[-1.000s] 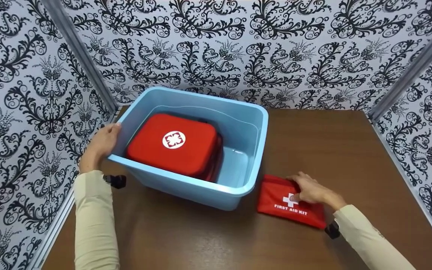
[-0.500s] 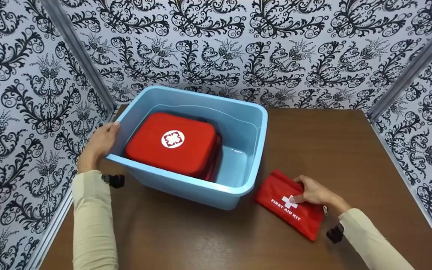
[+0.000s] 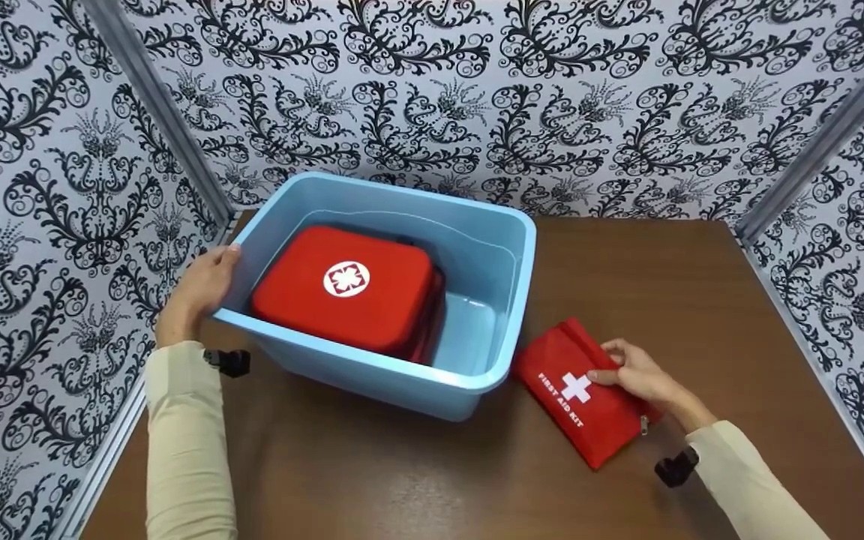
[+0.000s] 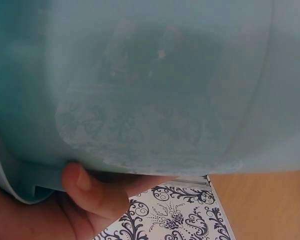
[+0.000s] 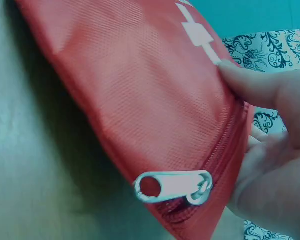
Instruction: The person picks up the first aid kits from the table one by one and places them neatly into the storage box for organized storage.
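A light blue plastic bin (image 3: 379,390) stands on the table, turned slightly. Inside it, toward the left, lies a red case (image 3: 289,289) with a white round emblem, above another dark red item that is mostly hidden. My left hand (image 3: 203,285) grips the bin's left end; the left wrist view shows its thumb by the bin wall (image 4: 165,100). To the right of the bin, my right hand (image 3: 638,375) pinches a red first aid pouch (image 3: 552,360), thumb on top near the white cross and fingers behind. Its metal zipper pull (image 5: 175,185) hangs nearest the right wrist camera.
The brown wooden table (image 3: 417,480) runs in front of the bin and off to the right. Patterned wall panels (image 3: 439,97) close in the back and both sides, with grey metal posts at the corners. The bin's right part shows its bare floor (image 3: 466,330).
My right hand has taken hold of the pouch, lifted it a little and turned it clockwise, its lower edge now steeper. My left hand and the bin stay nearly where they were.
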Demonstrator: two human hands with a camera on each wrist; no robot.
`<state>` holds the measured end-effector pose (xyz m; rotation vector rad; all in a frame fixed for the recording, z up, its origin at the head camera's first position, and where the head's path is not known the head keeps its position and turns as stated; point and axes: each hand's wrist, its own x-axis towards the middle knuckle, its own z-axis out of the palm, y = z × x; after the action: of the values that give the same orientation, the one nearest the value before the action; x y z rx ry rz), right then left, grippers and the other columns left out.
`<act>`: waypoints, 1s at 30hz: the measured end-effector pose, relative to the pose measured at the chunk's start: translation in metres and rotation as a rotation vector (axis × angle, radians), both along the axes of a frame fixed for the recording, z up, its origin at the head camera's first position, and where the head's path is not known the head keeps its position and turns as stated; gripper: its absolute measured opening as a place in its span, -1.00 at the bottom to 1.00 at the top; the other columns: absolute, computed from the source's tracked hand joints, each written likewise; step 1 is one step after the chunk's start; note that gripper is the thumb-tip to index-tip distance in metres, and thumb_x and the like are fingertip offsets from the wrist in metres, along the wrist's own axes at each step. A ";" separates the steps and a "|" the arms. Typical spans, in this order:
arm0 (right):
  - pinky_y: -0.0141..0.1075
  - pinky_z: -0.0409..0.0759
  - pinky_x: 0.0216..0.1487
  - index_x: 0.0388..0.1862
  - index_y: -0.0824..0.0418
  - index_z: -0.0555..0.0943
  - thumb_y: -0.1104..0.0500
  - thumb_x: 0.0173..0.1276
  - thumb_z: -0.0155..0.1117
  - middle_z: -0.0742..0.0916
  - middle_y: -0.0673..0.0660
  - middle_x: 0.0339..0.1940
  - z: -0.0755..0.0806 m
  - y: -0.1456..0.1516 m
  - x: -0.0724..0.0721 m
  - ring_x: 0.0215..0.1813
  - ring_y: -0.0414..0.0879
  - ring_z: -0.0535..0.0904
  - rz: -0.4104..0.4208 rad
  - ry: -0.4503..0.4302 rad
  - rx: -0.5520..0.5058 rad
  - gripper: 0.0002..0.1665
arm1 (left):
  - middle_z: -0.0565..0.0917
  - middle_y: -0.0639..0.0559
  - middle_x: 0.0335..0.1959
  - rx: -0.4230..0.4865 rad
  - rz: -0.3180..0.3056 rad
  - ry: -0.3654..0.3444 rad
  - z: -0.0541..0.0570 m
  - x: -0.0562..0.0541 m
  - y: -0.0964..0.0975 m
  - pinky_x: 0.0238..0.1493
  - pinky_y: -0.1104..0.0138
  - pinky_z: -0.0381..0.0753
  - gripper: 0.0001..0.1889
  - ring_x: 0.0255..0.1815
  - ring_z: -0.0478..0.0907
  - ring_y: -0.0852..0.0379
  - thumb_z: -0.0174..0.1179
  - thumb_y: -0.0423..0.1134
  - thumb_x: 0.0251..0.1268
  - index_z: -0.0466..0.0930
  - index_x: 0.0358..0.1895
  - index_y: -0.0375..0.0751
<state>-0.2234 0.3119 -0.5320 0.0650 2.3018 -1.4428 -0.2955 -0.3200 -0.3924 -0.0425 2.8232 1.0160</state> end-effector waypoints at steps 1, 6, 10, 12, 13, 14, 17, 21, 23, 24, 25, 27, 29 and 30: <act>-0.26 0.75 -0.17 0.33 0.46 0.21 0.14 0.33 0.39 0.69 0.24 -0.01 0.001 0.000 0.000 -0.18 -0.16 0.70 -0.029 -0.004 -0.008 -0.22 | 0.21 -0.52 0.48 0.004 0.002 -0.003 0.000 0.000 0.000 0.52 -0.25 0.11 -0.27 0.47 0.20 -0.46 -0.56 0.14 0.64 0.16 0.49 -0.40; -0.27 0.75 -0.15 0.41 0.40 0.19 0.06 0.35 0.38 0.70 0.05 -0.10 0.007 0.002 0.000 -0.18 -0.20 0.70 -0.144 -0.028 -0.077 -0.15 | 0.17 -0.50 0.51 0.016 0.013 -0.026 0.002 0.002 0.000 0.54 -0.25 0.07 -0.26 0.50 0.15 -0.46 -0.55 0.16 0.63 0.12 0.53 -0.37; -0.24 0.75 -0.11 0.39 0.32 0.20 0.08 0.37 0.37 0.71 -0.07 -0.17 0.016 0.001 0.002 -0.16 -0.20 0.70 -0.210 -0.044 -0.164 -0.21 | 0.15 -0.48 0.53 0.012 0.011 -0.024 0.001 0.001 0.000 0.55 -0.24 0.06 -0.26 0.52 0.12 -0.45 -0.54 0.16 0.64 0.08 0.54 -0.37; -0.23 0.76 -0.10 0.37 0.28 0.22 0.09 0.36 0.38 0.70 -0.10 -0.19 0.021 0.000 0.003 -0.16 -0.19 0.70 -0.245 -0.047 -0.192 -0.24 | 0.13 -0.48 0.54 0.010 0.007 -0.027 0.000 0.000 0.000 0.55 -0.24 0.07 -0.26 0.53 0.11 -0.45 -0.54 0.16 0.64 0.07 0.55 -0.36; -0.23 0.76 -0.09 0.37 0.26 0.23 0.09 0.36 0.38 0.70 -0.11 -0.19 0.024 -0.001 0.004 -0.16 -0.20 0.70 -0.256 -0.046 -0.201 -0.25 | 0.13 -0.48 0.54 0.007 0.005 -0.028 0.000 0.000 0.000 0.55 -0.24 0.08 -0.26 0.52 0.12 -0.45 -0.54 0.16 0.64 0.07 0.55 -0.36; -0.23 0.76 -0.09 0.36 0.24 0.23 0.09 0.35 0.38 0.70 -0.13 -0.19 0.026 -0.002 0.005 -0.16 -0.20 0.70 -0.269 -0.047 -0.212 -0.26 | 0.13 -0.47 0.54 0.003 0.004 -0.026 0.000 -0.001 0.000 0.55 -0.24 0.08 -0.26 0.52 0.12 -0.45 -0.54 0.16 0.64 0.07 0.56 -0.35; -0.26 0.75 -0.09 0.33 0.19 0.26 0.07 0.33 0.41 0.70 -0.15 -0.20 0.035 -0.003 0.006 -0.17 -0.21 0.70 -0.304 -0.042 -0.240 -0.28 | 0.11 -0.48 0.55 0.000 0.004 -0.028 -0.001 -0.001 -0.001 0.54 -0.25 0.08 -0.26 0.52 0.12 -0.47 -0.55 0.17 0.63 0.05 0.56 -0.34; -0.29 0.74 -0.10 0.25 0.09 0.33 0.05 0.30 0.44 0.72 -0.18 -0.23 0.046 -0.005 0.008 -0.19 -0.22 0.70 -0.350 -0.031 -0.286 -0.36 | 0.09 -0.48 0.55 -0.005 0.009 -0.028 -0.001 -0.001 -0.001 0.55 -0.26 0.04 -0.25 0.54 0.08 -0.48 -0.56 0.19 0.62 0.06 0.56 -0.34; -0.30 0.73 -0.10 0.21 0.04 0.35 0.05 0.31 0.44 0.72 -0.20 -0.24 0.051 -0.005 0.009 -0.19 -0.23 0.70 -0.369 -0.022 -0.297 -0.40 | 0.08 -0.47 0.56 -0.011 0.010 -0.028 -0.001 -0.001 -0.001 0.56 -0.26 0.01 -0.24 0.55 0.05 -0.48 -0.56 0.20 0.62 0.07 0.56 -0.34; -0.31 0.73 -0.10 0.19 0.02 0.36 0.04 0.31 0.43 0.71 -0.21 -0.24 0.054 -0.005 0.010 -0.19 -0.24 0.70 -0.381 -0.021 -0.303 -0.42 | 0.08 -0.47 0.56 -0.013 0.009 -0.030 -0.001 -0.001 0.000 0.56 -0.26 0.01 -0.24 0.55 0.04 -0.48 -0.56 0.20 0.62 0.06 0.56 -0.34; -0.32 0.73 -0.09 0.17 0.00 0.36 0.04 0.31 0.43 0.70 -0.21 -0.23 0.056 -0.005 0.011 -0.18 -0.24 0.69 -0.396 -0.022 -0.311 -0.44 | 0.07 -0.47 0.56 -0.011 0.009 -0.032 -0.001 -0.001 0.000 0.56 -0.26 0.01 -0.24 0.55 0.04 -0.48 -0.56 0.20 0.62 0.06 0.56 -0.34; -0.34 0.72 -0.08 0.15 -0.04 0.36 0.02 0.33 0.42 0.68 -0.22 -0.21 0.062 -0.005 0.013 -0.16 -0.25 0.67 -0.424 -0.026 -0.328 -0.48 | 0.07 -0.47 0.56 -0.012 0.009 -0.035 -0.001 -0.002 0.001 0.56 -0.26 0.00 -0.24 0.55 0.04 -0.48 -0.56 0.20 0.62 0.05 0.56 -0.34; -0.35 0.72 -0.06 0.12 -0.07 0.36 0.00 0.34 0.40 0.66 -0.22 -0.18 0.068 -0.004 0.014 -0.14 -0.25 0.65 -0.450 -0.036 -0.350 -0.51 | 0.06 -0.46 0.57 -0.008 0.011 -0.037 -0.001 -0.001 0.001 0.57 -0.26 -0.01 -0.24 0.56 0.03 -0.48 -0.56 0.21 0.62 0.04 0.57 -0.33; -0.35 0.72 -0.06 0.12 -0.09 0.36 0.00 0.34 0.39 0.65 -0.21 -0.17 0.071 -0.004 0.014 -0.13 -0.25 0.65 -0.462 -0.037 -0.366 -0.52 | 0.06 -0.45 0.57 -0.007 0.013 -0.039 -0.001 -0.001 0.000 0.57 -0.26 -0.01 -0.23 0.56 0.02 -0.48 -0.56 0.21 0.62 0.04 0.57 -0.33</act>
<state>-0.2094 0.3077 -0.4610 0.5379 2.0350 -2.0466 -0.2968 -0.3196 -0.3936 -0.0810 2.7948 0.9975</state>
